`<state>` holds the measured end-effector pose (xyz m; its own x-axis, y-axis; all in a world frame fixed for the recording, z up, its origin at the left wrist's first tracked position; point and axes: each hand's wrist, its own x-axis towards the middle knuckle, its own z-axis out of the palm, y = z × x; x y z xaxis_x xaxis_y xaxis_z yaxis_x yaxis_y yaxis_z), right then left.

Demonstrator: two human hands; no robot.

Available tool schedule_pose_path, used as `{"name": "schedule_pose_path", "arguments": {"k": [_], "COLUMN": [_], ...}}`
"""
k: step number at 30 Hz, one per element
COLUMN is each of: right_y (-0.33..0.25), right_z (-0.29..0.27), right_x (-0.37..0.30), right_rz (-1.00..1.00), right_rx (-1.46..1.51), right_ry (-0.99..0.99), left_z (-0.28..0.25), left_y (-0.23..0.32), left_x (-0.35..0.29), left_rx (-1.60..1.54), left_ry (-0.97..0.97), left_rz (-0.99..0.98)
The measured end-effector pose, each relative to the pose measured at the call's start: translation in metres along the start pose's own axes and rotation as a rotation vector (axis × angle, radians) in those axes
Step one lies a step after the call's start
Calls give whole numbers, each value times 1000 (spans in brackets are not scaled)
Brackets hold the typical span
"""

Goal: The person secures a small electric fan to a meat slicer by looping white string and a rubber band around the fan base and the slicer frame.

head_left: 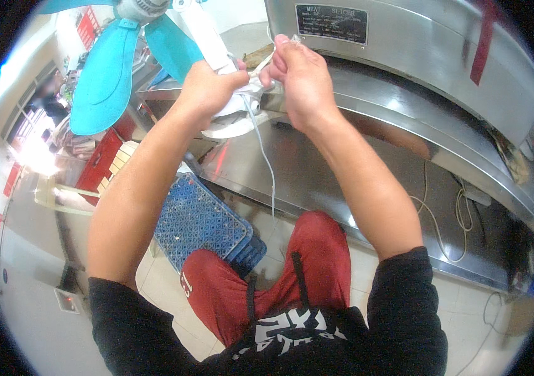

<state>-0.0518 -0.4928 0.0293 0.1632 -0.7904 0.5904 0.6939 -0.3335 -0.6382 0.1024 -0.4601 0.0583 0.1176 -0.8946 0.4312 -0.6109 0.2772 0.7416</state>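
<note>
A fan with teal blades (105,78) leans in at the upper left, its white pole (207,34) slanting down to the right. My left hand (210,91) is closed around the lower end of that pole, its thumb pointing right. Close beside it, my right hand (304,78) is raised, fingers curled in a pinch on a thin pale strip (265,64) that runs between the two hands. What the strip is made of cannot be told. Below my hands are the white fan base parts (232,122), partly hidden. A thin white cable (265,147) dangles from there toward the floor.
A stainless steel meat slicer (404,31) stands on a steel bench (367,125) ahead and right, with a loose cord (433,219) on the lower shelf. Blue plastic crates (201,216) sit on the floor before my knees. A wall socket (67,301) is at left.
</note>
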Motion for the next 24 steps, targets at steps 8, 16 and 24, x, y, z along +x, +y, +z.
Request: {"name": "schedule_pose_path", "arguments": {"k": [8, 16, 24], "right_y": [3, -10, -14], "right_z": [-1, 2, 24], "right_x": [8, 36, 30], "right_rz": [193, 11, 195], "right_rx": [302, -391, 65], "right_ry": [-3, 53, 22], "left_z": [-2, 0, -5], "left_y": [-9, 11, 3], "left_x": [8, -7, -1], "left_rx": [-149, -26, -60], "left_ry": [-91, -48, -109], "left_rz": [-19, -18, -24]}}
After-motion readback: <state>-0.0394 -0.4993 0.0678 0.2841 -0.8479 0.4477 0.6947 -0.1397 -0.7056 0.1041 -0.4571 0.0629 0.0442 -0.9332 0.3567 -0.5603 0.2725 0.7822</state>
